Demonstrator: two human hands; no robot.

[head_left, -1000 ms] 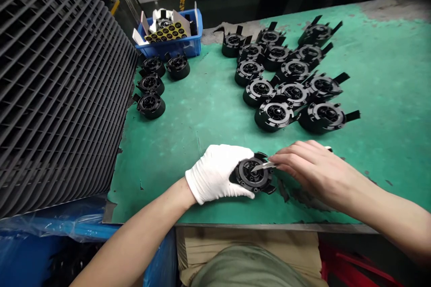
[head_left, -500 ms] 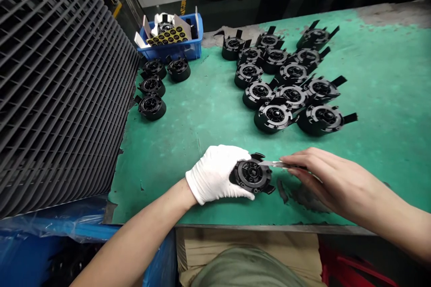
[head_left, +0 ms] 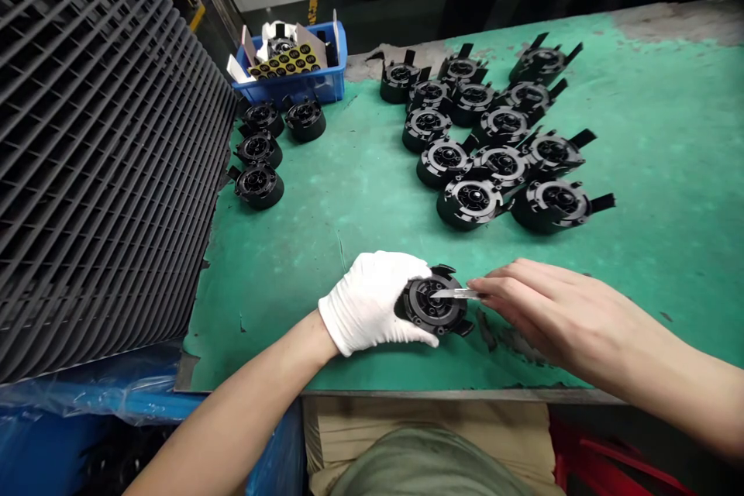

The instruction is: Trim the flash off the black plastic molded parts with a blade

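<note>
My left hand, in a white glove, is wrapped round a black round plastic part near the front edge of the table. The part's ringed face points up at me, and short tabs stick out from its rim. My bare right hand pinches a thin craft knife from the right. The pale pointed blade lies over the middle of the part's face; whether its tip touches the plastic I cannot tell. The fingers hide most of the knife's handle.
Several similar black parts stand grouped on the green tabletop at the back right, and several more at the left. Behind these is a blue bin holding cardboard and parts. A dark slatted rack rises along the left side.
My right hand has moved a little left, bringing the blade from the upper rim area of the part's face to its centre. My left hand keeps its hold on the part.
</note>
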